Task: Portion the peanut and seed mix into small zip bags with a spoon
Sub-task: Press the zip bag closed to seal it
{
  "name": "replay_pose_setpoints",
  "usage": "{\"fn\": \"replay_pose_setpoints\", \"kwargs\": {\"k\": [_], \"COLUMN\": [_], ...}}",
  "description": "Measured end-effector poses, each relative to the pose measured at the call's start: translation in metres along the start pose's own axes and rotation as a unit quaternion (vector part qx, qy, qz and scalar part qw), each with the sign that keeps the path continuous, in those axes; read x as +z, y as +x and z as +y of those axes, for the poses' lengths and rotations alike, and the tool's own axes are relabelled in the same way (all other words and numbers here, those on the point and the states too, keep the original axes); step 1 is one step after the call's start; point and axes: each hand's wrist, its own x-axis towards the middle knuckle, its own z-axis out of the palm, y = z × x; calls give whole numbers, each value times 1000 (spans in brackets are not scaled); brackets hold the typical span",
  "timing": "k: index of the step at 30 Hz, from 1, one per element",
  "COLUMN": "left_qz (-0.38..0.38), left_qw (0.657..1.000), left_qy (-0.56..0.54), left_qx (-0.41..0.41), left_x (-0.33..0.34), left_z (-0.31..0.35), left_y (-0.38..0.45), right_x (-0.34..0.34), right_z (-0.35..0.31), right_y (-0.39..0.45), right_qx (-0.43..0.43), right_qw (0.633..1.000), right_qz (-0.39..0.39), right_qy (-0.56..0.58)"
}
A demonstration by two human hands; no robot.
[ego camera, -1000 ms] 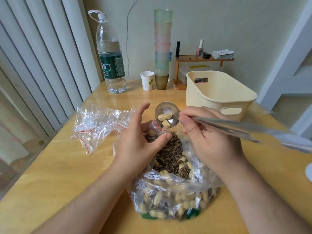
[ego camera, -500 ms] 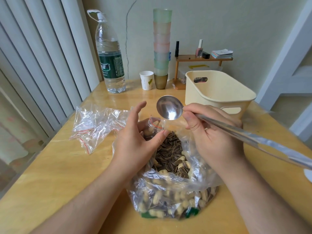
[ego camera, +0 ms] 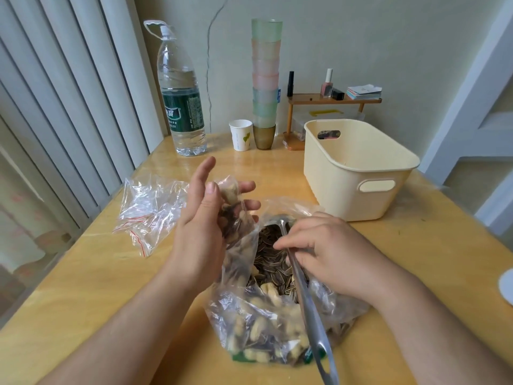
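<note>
Our left hand (ego camera: 200,218) has a small zip bag (ego camera: 231,215) pinched between thumb and fingers, peanuts and seeds packed inside, held up just over the far edge of the big bag (ego camera: 277,315). Our right hand (ego camera: 330,254) has its fingers curled on the spoon (ego camera: 305,295), whose bowl is dug down into the seeds of the mix (ego camera: 270,262). What worries us: the small bag looks pretty full and its mouth isn't zipped as far as we can tell, so one more scoop or a tilt of the left hand could spill nuts onto the table (ego camera: 83,287). The big bag is floppy too, and the spoon could drag its rim down or snag the plastic. Hard to see: the small bag's zip line is hidden behind our fingers, the spoon bowl is mostly buried, so no idea how loaded it is, and the handle end runs out of frame. Spare bags (ego camera: 150,209) sit to the left, and the cream basket (ego camera: 358,173) is off to the right.
</note>
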Motion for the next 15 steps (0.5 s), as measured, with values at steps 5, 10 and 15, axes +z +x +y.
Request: {"fn": "replay_pose_setpoints", "kwargs": {"k": [5, 10, 15], "left_qz": [-66, -120, -104], "left_qw": [992, 992, 991], "left_qy": [-80, -14, 77], "left_qx": [-67, -40, 38], "left_x": [6, 10, 13], "left_z": [2, -7, -7], "left_y": [-5, -10, -15], "right_x": [-6, -9, -3], "right_z": [-6, -16, -26], "right_y": [-2, 6, 6], "right_qx": [40, 40, 24], "right_qw": [997, 939, 939], "right_qz": [-5, 221, 119], "right_qy": [68, 261, 322]}}
